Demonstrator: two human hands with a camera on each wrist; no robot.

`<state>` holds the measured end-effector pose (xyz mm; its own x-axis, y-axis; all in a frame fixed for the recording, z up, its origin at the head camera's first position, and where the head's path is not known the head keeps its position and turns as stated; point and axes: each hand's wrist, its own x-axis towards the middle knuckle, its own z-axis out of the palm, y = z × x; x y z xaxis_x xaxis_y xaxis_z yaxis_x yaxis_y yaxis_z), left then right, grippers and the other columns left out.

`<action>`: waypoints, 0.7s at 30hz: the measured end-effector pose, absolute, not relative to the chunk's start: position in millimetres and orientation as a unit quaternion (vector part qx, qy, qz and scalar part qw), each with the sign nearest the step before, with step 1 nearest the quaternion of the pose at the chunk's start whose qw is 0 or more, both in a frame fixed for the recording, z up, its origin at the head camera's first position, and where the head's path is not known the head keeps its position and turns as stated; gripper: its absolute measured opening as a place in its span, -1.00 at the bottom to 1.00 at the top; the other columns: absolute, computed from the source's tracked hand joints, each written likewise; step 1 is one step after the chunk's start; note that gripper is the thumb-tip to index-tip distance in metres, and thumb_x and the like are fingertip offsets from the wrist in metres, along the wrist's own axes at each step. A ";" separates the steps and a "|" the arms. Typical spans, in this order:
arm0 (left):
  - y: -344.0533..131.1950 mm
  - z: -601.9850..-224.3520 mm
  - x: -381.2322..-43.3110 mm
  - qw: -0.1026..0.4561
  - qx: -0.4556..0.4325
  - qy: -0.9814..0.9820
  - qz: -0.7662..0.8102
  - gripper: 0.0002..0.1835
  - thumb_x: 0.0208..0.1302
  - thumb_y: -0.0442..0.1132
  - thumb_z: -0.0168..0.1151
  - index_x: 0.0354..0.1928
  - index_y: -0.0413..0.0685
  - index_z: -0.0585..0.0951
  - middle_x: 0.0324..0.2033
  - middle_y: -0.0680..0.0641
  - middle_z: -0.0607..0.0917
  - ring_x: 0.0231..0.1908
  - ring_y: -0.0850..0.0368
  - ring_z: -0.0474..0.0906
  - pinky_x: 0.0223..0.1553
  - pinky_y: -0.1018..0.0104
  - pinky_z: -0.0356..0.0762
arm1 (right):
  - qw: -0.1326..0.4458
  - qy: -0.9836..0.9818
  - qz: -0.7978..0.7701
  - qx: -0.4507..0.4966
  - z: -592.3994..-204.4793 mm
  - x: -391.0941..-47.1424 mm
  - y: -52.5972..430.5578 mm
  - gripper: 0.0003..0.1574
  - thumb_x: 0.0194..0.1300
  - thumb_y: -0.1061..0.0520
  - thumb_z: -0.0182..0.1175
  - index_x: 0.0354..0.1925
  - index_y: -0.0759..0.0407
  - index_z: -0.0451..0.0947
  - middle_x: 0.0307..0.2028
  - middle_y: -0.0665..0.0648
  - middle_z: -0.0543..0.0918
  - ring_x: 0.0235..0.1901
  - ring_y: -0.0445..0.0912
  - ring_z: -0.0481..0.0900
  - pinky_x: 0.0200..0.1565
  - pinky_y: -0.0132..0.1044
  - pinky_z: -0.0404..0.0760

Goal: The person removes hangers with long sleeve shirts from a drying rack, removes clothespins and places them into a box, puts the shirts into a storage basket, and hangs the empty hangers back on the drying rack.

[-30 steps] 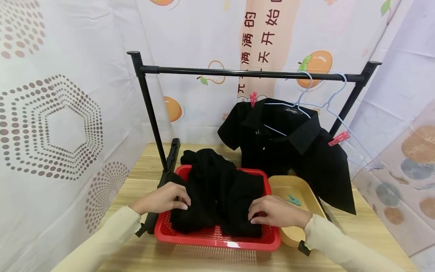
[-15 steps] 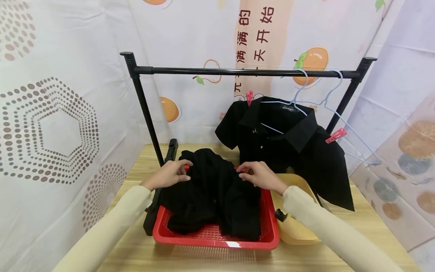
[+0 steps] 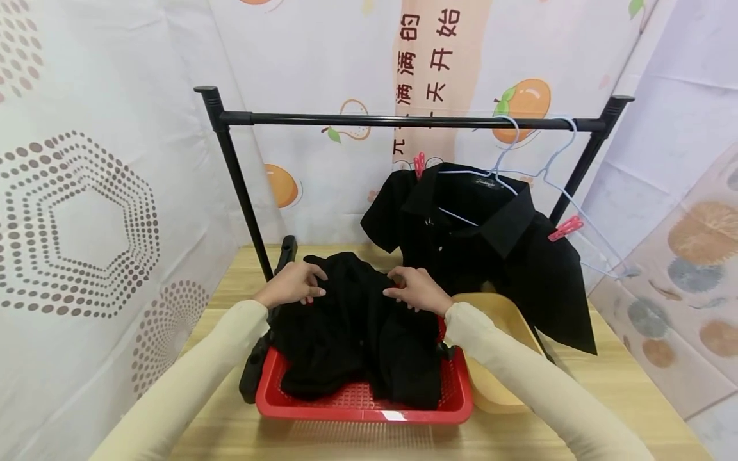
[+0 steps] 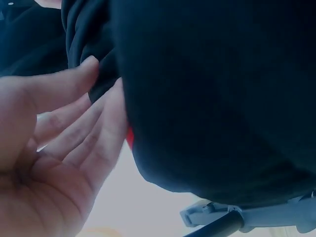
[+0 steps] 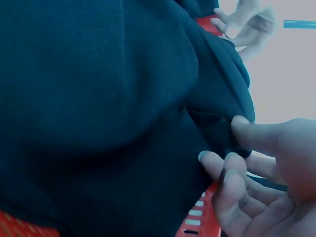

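A rumpled black garment [image 3: 352, 326] lies heaped in a red plastic basket [image 3: 363, 413]; its folds hide what kind it is. At its far left edge is my left hand [image 3: 293, 283], with the thumb apart from the fingertips. In the left wrist view, the fingers of the left hand [image 4: 64, 128] touch the dark cloth [image 4: 207, 94]. My right hand [image 3: 419, 291] is over the heap's far right edge. In the right wrist view, the thumb and fingertips of the right hand [image 5: 266, 168] touch a fold of the cloth [image 5: 98, 89], with a gap between them.
A black clothes rack [image 3: 357, 120] stands behind the basket. A black collared shirt [image 3: 461, 237] hangs on its right side, with pink clothespins [image 3: 566, 228] and pale blue hangers [image 3: 553, 160]. A yellow tray [image 3: 490, 390] sits right of the basket, partly under the right sleeve.
Both hands have moved from the basket's near sides to the garment's far edge. The right hand has then shifted slightly inward. The near part of the garment lies uncovered by hands.
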<state>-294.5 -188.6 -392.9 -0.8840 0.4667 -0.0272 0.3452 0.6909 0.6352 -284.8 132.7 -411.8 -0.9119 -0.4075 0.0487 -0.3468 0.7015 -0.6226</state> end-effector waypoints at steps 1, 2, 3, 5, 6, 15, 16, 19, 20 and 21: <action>-189.6 -392.5 -294.7 0.084 0.222 0.915 0.327 -0.76 0.35 -0.35 0.39 0.02 -0.24 0.71 -0.39 -0.04 0.76 -0.53 0.10 0.68 -0.46 0.26 0.66 | 0.039 0.922 -0.323 -0.209 -411.8 -284.9 130.2 -0.55 0.43 0.05 0.35 0.17 0.24 0.58 -0.45 0.02 0.67 -0.65 -0.11 0.56 -0.60 -0.24 0.58; -190.2 -392.2 -294.8 0.075 0.221 0.915 0.329 -0.82 0.35 -0.36 0.39 -0.05 -0.23 0.73 -0.41 -0.03 0.76 -0.54 0.11 0.68 -0.46 0.26 0.66 | 0.031 0.923 -0.319 -0.212 -411.7 -284.9 128.1 -0.58 0.43 0.08 0.35 0.15 0.25 0.59 -0.45 0.02 0.67 -0.66 -0.12 0.56 -0.60 -0.25 0.57; -190.2 -391.7 -294.6 0.067 0.221 0.915 0.331 -0.88 0.34 -0.38 0.39 -0.12 -0.22 0.75 -0.43 -0.02 0.77 -0.55 0.12 0.68 -0.47 0.27 0.66 | 0.022 0.924 -0.315 -0.216 -412.0 -284.9 126.6 -0.62 0.42 0.11 0.35 0.12 0.25 0.60 -0.45 0.02 0.67 -0.68 -0.14 0.55 -0.61 -0.26 0.57; -190.8 -391.3 -293.8 0.052 0.221 0.916 0.330 -0.98 0.34 -0.39 0.39 -0.24 -0.18 0.76 -0.48 0.00 0.76 -0.57 0.14 0.68 -0.48 0.28 0.66 | 0.010 0.924 -0.312 -0.221 -412.4 -284.3 124.5 -0.68 0.42 0.15 0.34 0.07 0.25 0.62 -0.45 0.02 0.68 -0.69 -0.17 0.54 -0.61 -0.28 0.56; -191.5 -391.6 -292.9 0.048 0.221 0.917 0.328 -0.96 0.34 -0.39 0.38 -0.28 -0.16 0.76 -0.50 0.01 0.76 -0.58 0.15 0.68 -0.49 0.29 0.66 | 0.006 0.923 -0.312 -0.224 -412.8 -284.1 123.8 -0.71 0.43 0.16 0.34 0.05 0.25 0.62 -0.44 0.02 0.68 -0.70 -0.18 0.54 -0.61 -0.29 0.56; -203.8 -379.0 -279.0 -0.007 0.241 0.904 0.352 -0.95 0.35 -0.40 0.36 -0.28 -0.17 0.76 -0.48 -0.06 0.76 -0.55 0.13 0.69 -0.49 0.28 0.66 | -0.017 0.888 -0.386 -0.250 -400.2 -280.5 143.2 -0.83 0.47 0.18 0.28 0.00 0.13 0.63 -0.33 0.01 0.75 -0.66 -0.11 0.56 -0.55 -0.23 0.58; -207.2 -377.3 -273.7 -0.011 0.241 0.901 0.360 -0.95 0.35 -0.40 0.36 -0.27 -0.18 0.76 -0.47 -0.06 0.76 -0.53 0.12 0.69 -0.47 0.26 0.67 | -0.016 0.883 -0.395 -0.253 -398.8 -278.2 146.8 -0.83 0.47 0.18 0.28 0.00 0.12 0.63 -0.32 0.01 0.75 -0.64 -0.10 0.56 -0.54 -0.22 0.59; -219.3 -373.9 -255.8 -0.022 0.244 0.897 0.368 -0.96 0.36 -0.37 0.37 -0.24 -0.15 0.77 -0.44 -0.03 0.77 -0.51 0.11 0.70 -0.47 0.23 0.67 | -0.018 0.871 -0.405 -0.277 -394.5 -267.8 161.3 -0.83 0.47 0.18 0.28 0.00 0.09 0.63 -0.30 0.00 0.75 -0.63 -0.11 0.56 -0.52 -0.23 0.59; -223.3 -372.8 -249.6 -0.024 0.243 0.898 0.367 -0.96 0.37 -0.35 0.37 -0.23 -0.13 0.77 -0.43 -0.02 0.77 -0.50 0.11 0.69 -0.48 0.23 0.66 | -0.021 0.867 -0.405 -0.288 -393.1 -263.9 167.4 -0.84 0.47 0.18 0.28 -0.01 0.08 0.64 -0.32 0.01 0.74 -0.63 -0.12 0.56 -0.52 -0.24 0.59; -227.3 -372.4 -244.0 -0.025 0.241 0.899 0.365 -0.95 0.38 -0.33 0.37 -0.21 -0.12 0.77 -0.42 -0.01 0.77 -0.50 0.12 0.68 -0.49 0.23 0.65 | -0.027 0.864 -0.405 -0.299 -391.7 -259.9 174.1 -0.85 0.47 0.18 0.28 -0.01 0.07 0.64 -0.34 0.01 0.73 -0.64 -0.14 0.56 -0.53 -0.25 0.59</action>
<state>-244.0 -227.3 -372.4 -0.8821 0.4154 0.2220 0.4525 0.6162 0.6446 -259.9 174.1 -391.7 -0.8202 -0.4944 0.2879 -0.5375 0.4935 -0.6838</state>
